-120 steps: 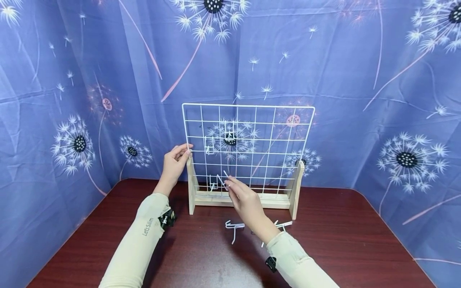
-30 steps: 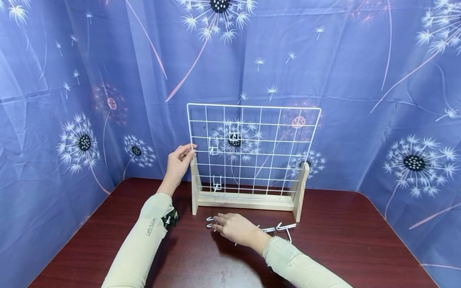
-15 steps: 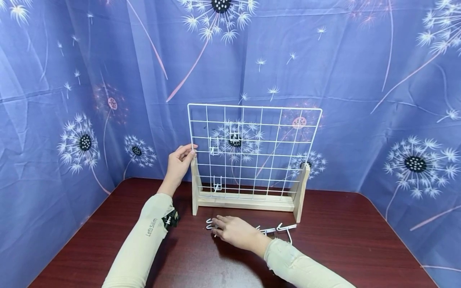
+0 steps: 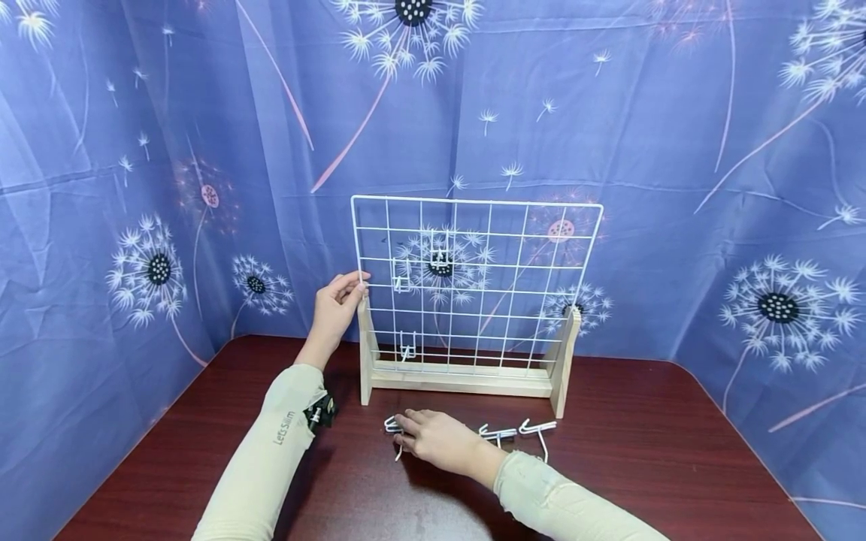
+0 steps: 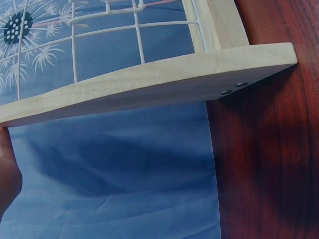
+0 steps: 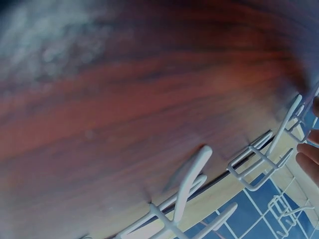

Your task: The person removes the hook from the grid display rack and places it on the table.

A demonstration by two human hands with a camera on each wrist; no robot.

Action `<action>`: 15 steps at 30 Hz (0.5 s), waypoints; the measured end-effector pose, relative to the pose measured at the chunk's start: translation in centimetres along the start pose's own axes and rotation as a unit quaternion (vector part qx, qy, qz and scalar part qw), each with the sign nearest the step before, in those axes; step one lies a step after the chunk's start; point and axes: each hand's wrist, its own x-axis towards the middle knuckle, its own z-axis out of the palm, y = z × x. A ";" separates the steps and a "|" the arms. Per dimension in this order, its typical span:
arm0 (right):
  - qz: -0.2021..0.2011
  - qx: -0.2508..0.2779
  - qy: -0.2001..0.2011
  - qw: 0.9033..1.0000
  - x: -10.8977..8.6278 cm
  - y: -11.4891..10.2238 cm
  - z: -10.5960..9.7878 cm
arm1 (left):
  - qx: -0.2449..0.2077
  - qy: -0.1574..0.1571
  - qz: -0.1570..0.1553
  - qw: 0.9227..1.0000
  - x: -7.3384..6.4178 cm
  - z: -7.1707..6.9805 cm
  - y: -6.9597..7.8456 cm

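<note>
Reading the wire grid (image 4: 483, 290) as a clock face, as the person sees it: left hand (image 4: 334, 300) at nine, thumb and finger pinching the grid's edge wire just above the wooden stand (image 4: 467, 382). Right hand (image 4: 440, 439) low, between six and seven, fingers bent over a loose hook (image 4: 390, 424) on the table (image 4: 379, 496) at seven; whether they have a firm pinch, I cannot tell from here. Likeliest trouble, to my eye: the hook is thin and smooth, so a hold by the fingertips alone could let it swivel or drop. Second risk: the right cuff (image 4: 521, 473) sits close beside another hook (image 4: 497, 433) at six, its stem partly hidden; a low sideways sweep might drag that one into its neighbour (image 4: 539, 428) at five and tangle their prongs. Third: hooks hang on the grid at eight (image 4: 409, 351), nine (image 4: 401, 284) and ten (image 4: 441, 259). A hard tug by the left hand could rock the stand and shake one loose; a lighter steadying pinch seems safer.
</note>
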 end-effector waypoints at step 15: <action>0.020 0.016 0.012 1.000 -0.3 0.8 -1.0 | 0.007 -0.004 -0.016 1.000 -0.1 0.1 0.3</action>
